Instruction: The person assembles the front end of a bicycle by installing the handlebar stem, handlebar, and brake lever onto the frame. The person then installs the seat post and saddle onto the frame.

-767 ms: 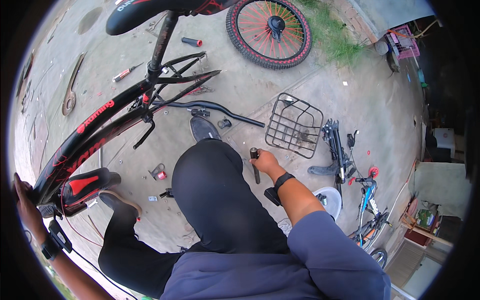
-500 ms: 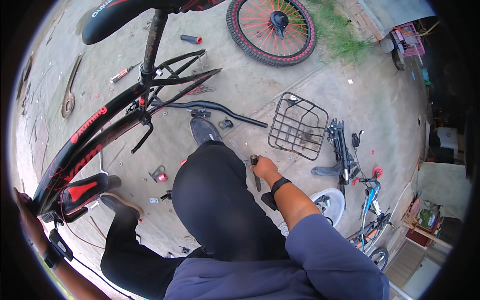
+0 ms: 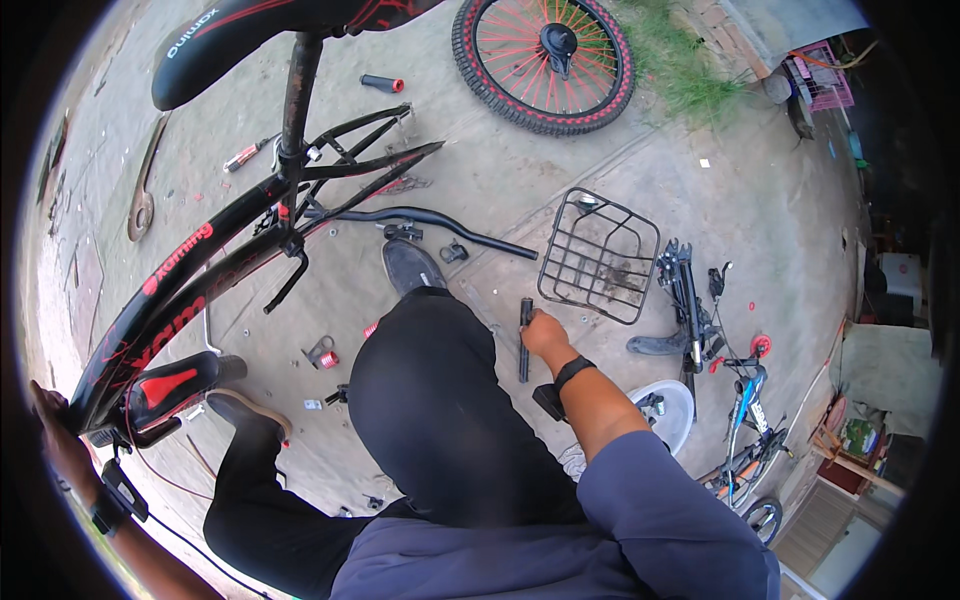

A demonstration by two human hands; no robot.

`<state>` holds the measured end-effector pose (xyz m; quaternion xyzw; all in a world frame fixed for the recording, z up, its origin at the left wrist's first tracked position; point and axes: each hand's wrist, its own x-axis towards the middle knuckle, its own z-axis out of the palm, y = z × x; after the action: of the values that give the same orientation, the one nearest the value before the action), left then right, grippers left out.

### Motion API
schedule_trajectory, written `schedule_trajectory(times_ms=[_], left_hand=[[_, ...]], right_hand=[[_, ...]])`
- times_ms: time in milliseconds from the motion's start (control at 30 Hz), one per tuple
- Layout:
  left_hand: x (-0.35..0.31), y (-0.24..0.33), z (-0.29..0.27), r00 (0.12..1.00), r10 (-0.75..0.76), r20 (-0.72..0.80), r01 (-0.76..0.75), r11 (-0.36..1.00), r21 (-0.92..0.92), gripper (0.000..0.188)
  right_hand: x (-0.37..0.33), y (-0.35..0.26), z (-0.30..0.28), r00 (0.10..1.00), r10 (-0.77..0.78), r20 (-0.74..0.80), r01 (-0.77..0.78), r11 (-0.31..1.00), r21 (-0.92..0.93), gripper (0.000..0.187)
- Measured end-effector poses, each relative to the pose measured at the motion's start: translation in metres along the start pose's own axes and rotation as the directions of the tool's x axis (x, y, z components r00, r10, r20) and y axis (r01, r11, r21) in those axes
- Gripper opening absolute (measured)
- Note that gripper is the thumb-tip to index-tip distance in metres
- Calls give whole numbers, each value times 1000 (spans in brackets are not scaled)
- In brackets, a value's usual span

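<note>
A black and red bicycle frame (image 3: 158, 284) slants across the left side, with its saddle (image 3: 235, 50) at the top. Against the frame's front end rests my left hand (image 3: 58, 425), its fingers partly hidden at the dark rim of the picture. Low over the concrete, to the right of my knee, my right hand (image 3: 545, 332) is closed round a dark metal rod (image 3: 525, 365) that points roughly away from me. The rod's two ends stick out past the fingers. A black wire rack (image 3: 600, 255) lies beyond that hand.
A spoked wheel (image 3: 556, 50) lies at the top. Beside the frame are a handlebar (image 3: 470, 234), a rubber grip (image 3: 381, 83) and a wrench (image 3: 145, 190). To the right are a fork (image 3: 690, 305), a white basin (image 3: 680, 400) and a small blue bicycle (image 3: 742, 410).
My right hand has moved slightly right, and the rod in it has turned more in line with my view. The left hand stays at the frame's front end.
</note>
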<state>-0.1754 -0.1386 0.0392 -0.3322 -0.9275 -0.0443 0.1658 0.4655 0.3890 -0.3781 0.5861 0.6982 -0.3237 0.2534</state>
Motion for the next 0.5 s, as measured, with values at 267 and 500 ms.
schedule_trajectory(times_ms=[267,500], left_hand=[[23,66,4,976,-206,-70,136,826,-547,30],[20,117,4,961,-259,-93,146,767,-625,34]], right_hand=[[-11,23,-25,988,-109,-110,122,985,121,49],[-31,18,-48,988,-119,-93,139,958,249,51]])
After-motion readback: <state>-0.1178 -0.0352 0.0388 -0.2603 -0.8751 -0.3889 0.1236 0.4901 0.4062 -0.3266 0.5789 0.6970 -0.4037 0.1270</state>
